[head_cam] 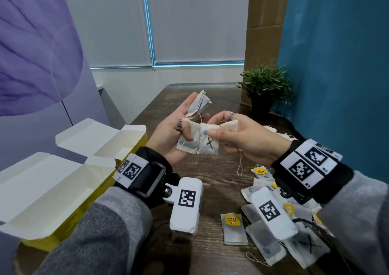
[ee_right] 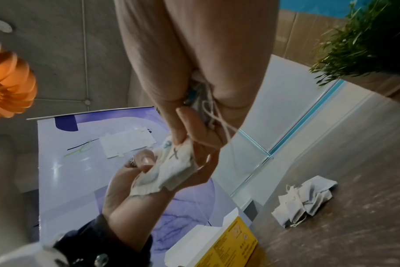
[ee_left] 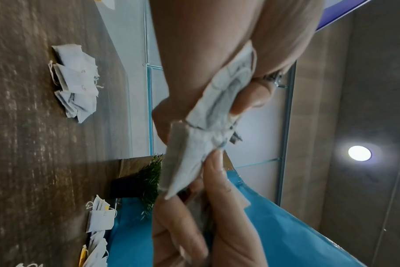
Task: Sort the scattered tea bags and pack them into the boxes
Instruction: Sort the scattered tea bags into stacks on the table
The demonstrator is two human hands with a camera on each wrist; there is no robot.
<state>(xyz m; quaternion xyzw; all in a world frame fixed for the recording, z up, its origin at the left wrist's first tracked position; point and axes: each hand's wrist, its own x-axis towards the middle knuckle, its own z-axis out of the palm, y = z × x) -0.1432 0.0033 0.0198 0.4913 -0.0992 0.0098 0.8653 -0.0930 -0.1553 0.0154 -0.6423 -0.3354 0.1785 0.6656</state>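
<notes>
Mid-frame in the head view, both hands meet above the dark wood-grain desk point(head_cam: 189, 177). The right hand point(head_cam: 242, 135) pinches a white paper tea bag marked with a black X point(head_cam: 207, 143) between thumb and fingers, passing it leftward; the left hand point(head_cam: 174, 131) pinches the bag's other end and holds a small bundle of grey-white tea bags point(head_cam: 197, 104) against its upper fingers. The bag's long axis runs between the hands. Two open cream cardboard boxes with yellow sides point(head_cam: 88, 148) sit at lower left, nearer the left hand. The loose pile of tea bags point(head_cam: 273, 222) at lower right numbers roughly ten; overlap hides the exact count.
</notes>
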